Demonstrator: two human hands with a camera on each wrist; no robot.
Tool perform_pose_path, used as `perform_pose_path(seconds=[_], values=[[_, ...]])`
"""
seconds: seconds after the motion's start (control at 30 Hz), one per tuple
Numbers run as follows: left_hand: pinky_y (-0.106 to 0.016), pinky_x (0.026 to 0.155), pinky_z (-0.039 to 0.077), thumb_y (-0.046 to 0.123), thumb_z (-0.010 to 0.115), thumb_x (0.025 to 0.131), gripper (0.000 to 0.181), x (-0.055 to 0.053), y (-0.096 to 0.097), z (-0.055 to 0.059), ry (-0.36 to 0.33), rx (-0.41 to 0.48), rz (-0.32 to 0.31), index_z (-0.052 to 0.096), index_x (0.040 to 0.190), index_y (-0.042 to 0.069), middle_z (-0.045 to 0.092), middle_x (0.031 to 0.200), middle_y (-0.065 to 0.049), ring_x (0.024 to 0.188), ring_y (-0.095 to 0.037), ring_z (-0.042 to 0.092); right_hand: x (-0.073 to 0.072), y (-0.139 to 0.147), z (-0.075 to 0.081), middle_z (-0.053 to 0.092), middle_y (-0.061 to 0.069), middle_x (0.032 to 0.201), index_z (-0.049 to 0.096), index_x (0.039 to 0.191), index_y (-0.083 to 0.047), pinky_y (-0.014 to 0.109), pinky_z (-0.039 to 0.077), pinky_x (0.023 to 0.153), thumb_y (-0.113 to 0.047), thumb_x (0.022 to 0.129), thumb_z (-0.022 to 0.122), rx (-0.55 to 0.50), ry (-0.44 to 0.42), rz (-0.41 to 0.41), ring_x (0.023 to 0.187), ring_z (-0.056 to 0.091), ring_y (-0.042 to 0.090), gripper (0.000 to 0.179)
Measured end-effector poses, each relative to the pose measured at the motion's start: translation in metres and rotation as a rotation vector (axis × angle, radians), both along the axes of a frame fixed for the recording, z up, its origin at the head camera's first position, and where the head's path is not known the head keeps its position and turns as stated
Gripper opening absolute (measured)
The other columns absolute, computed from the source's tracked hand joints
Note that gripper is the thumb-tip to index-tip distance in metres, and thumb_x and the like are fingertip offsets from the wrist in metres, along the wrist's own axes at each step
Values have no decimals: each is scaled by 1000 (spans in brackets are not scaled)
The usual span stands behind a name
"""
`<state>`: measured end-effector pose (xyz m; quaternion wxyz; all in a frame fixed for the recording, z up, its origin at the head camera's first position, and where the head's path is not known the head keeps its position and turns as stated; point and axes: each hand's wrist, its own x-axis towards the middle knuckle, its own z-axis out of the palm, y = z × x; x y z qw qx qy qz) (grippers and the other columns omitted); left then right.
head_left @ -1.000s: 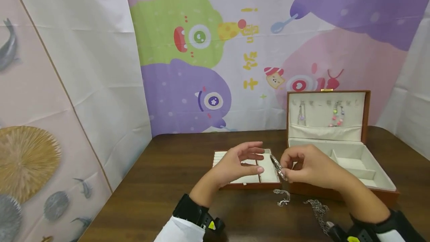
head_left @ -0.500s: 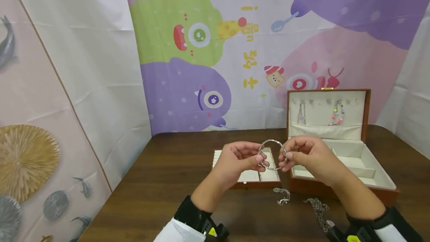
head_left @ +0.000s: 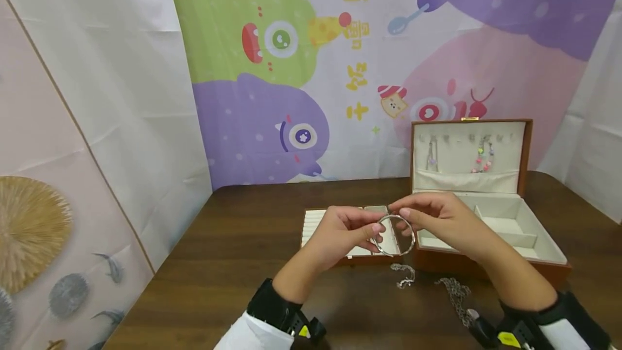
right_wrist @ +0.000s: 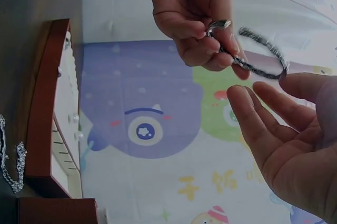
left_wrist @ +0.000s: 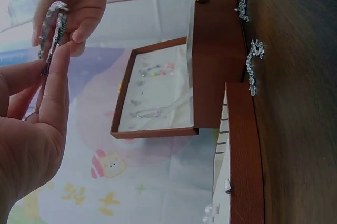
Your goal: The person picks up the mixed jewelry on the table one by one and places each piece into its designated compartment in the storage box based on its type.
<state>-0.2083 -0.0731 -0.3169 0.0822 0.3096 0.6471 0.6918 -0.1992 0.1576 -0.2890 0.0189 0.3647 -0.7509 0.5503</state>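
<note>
A silver bangle [head_left: 413, 239] is held up above the table, its ring facing the head camera. My left hand [head_left: 342, 234] pinches its left side between thumb and fingers. The right wrist view shows a gap in the bangle [right_wrist: 266, 73], close to the left fingers. My right hand [head_left: 447, 220] is at the upper right of the ring, thumb tip right at the metal and the other fingers extended, apart from it. Behind the hands lies a shallow brown tray [left_wrist: 245, 150] with pale lining, partly covered by the left hand in the head view.
To the right stands an open brown jewelry box [head_left: 437, 261] with cream compartments. Its raised lid [head_left: 526, 158] carries a beaded bracelet [head_left: 482, 158] and a thin chain [head_left: 432, 155] on hooks. Two silver chains lie in front: a short one [head_left: 403, 274] and a heaped one [head_left: 457, 293].
The bangle has turned from edge-on to face-on, and my left hand has come to pinch it. My right hand, which gripped it, has loosened and slid toward its top.
</note>
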Motion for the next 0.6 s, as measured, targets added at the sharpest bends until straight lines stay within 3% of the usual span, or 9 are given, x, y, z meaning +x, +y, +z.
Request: perform_pose_path(seconds=[0.13, 0.37, 0.6], values=[[-43, 68, 59, -7, 65, 89, 26, 2, 1, 3, 28, -35, 24, 64, 114, -15, 68, 91, -18, 72, -14, 66, 2, -4, 2, 71, 1, 83, 72, 104, -1, 29, 56, 61, -3, 91, 67, 89, 111, -73, 69, 66, 17, 14], [-41, 65, 59, -4, 66, 90, 23, 7, 6, 0, 48, -67, 46, 67, 111, -12, 67, 96, -22, 73, -14, 66, 6, -7, 2, 70, -7, 77, 76, 90, -9, 24, 52, 54, -4, 83, 76, 180, 280, -213, 62, 60, 8, 9], [-41, 67, 59, -4, 65, 90, 24, 7, 13, -5, -47, 32, 41, 65, 112, -14, 68, 90, -18, 74, -14, 66, 5, -2, 4, 70, -10, 79, 78, 88, -11, 23, 51, 56, -3, 81, 78, 256, 357, -293, 65, 56, 5, 10]])
